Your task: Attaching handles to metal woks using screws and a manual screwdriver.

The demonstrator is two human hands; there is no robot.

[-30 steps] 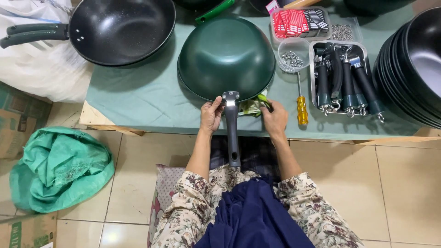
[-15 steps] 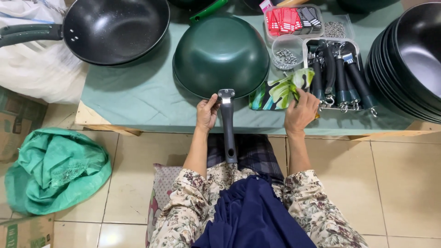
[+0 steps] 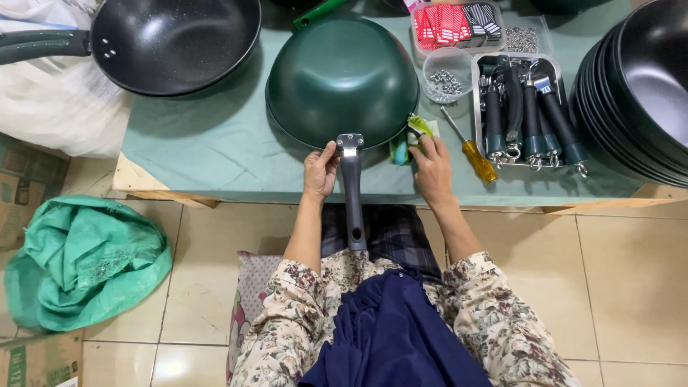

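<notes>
- A surface [image 3: 215, 143] covered in pale green cloth stands over a beige tiled floor [image 3: 631, 287]; its wooden edge shows along the near side.
- A dark green wok [image 3: 342, 79] lies upside down at the middle of the surface, its dark handle [image 3: 352, 193] sticking out past the near edge toward the person's lap.
- The left hand [image 3: 320, 172] rests at the handle's left side near the metal bracket, fingers curled, thumb touching the handle.
- The right hand [image 3: 432, 168] lies palm down, fingers loosely bent, on a small green packet [image 3: 416, 132] just right of the wok's rim; whether it grips the packet cannot be told.
- A yellow-handled screwdriver [image 3: 473, 147] lies just beside the right hand.
- A metal tray [image 3: 479, 107] of dark handles stands further right, with a clear tub [image 3: 446, 75] of screws near it.
- A box [image 3: 455, 21] of red and dark striped packets stands at the far edge.
- A black wok [image 3: 175, 43] sits at far left, stacked black pans [image 3: 638, 93] at right.
- A green sack [image 3: 86, 261] and cardboard boxes [image 3: 29, 193] lie on the floor to the left.
</notes>
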